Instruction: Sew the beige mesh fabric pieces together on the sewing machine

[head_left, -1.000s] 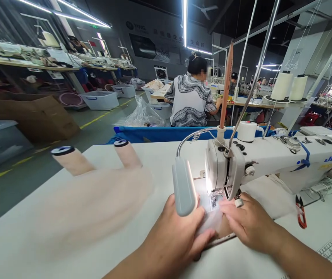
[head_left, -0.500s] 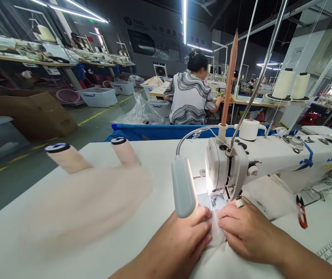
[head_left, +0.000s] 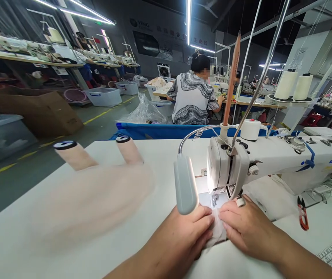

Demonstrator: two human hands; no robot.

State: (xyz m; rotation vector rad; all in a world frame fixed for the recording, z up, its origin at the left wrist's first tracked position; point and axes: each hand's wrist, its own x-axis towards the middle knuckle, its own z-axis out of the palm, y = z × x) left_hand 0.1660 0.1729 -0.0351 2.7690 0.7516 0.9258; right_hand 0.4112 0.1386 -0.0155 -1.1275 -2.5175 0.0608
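**Pale fabric piece lying straight up toward the needle, between both hands**

Small pale fabric piece (head_left: 216, 229) at lower centre of the frame, flat on the white table (head_left: 160, 155). Long axis running up the frame, upper end just under the presser foot (head_left: 215, 199).

Left hand (head_left: 180, 236) touching its left edge, fingers curled and close together; pinching or only pressing, impossible to tell. Right hand (head_left: 245, 228) spread flat on its right edge, fingers nearly straight, pressing down and enclosing nothing. Both hands equally near, fingertips almost meeting over the cloth.

Directly above, the head of the white sewing machine (head_left: 270, 159). Grey lamp (head_left: 185, 190) just left of it, partly in front of the left hand.

Farther left, blurred peach cloth (head_left: 90, 201) and two thread cones (head_left: 73, 155). At the right, red snips (head_left: 302, 213), well apart from the right hand. In upper centre, a co-worker (head_left: 193, 99) seated at another table, back turned.
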